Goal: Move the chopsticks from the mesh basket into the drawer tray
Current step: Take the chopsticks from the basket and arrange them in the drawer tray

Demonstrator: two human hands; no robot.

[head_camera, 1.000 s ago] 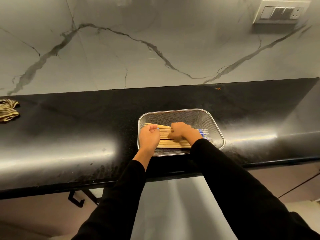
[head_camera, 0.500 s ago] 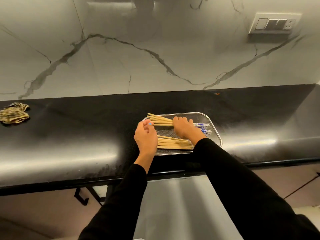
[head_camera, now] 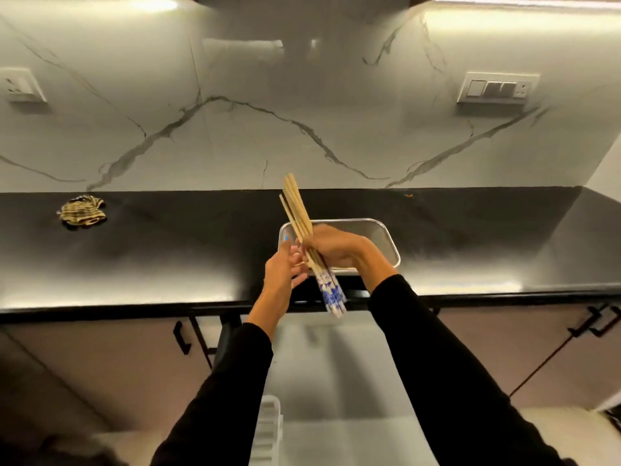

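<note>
A person in black long sleeves is standing at a glossy black countertop (head_camera: 168, 250), seen from a camera on their head looking down at both hands. The right hand (head_camera: 336, 245) is closing around the middle of a bundle of chopsticks (head_camera: 299, 210), gripping them firmly and holding them above the counter. The bundle is tilting steeply, with the plain wooden tips fanning slightly and pointing up and away toward the wall, while the blue-and-white patterned ends are angling down toward the person, past the front edge of the counter. The left hand (head_camera: 284, 267) is sitting just beside the bundle with its fingers loosely spread and partly curled; they are reaching to the sticks below the right hand, though motion blur is making it impossible to tell whether they are actually touching. Directly behind the hands, a rectangular metal mesh basket (head_camera: 383, 237) is resting on the counter near its front edge, and what shows of its inside is looking bare. Far to the left on the counter, well apart from the basket, a crumpled striped cloth (head_camera: 81, 210) is lying. A white marble backsplash (head_camera: 302, 112) with grey veins is rising behind, carrying a switch panel (head_camera: 497, 89) at upper right.
</note>
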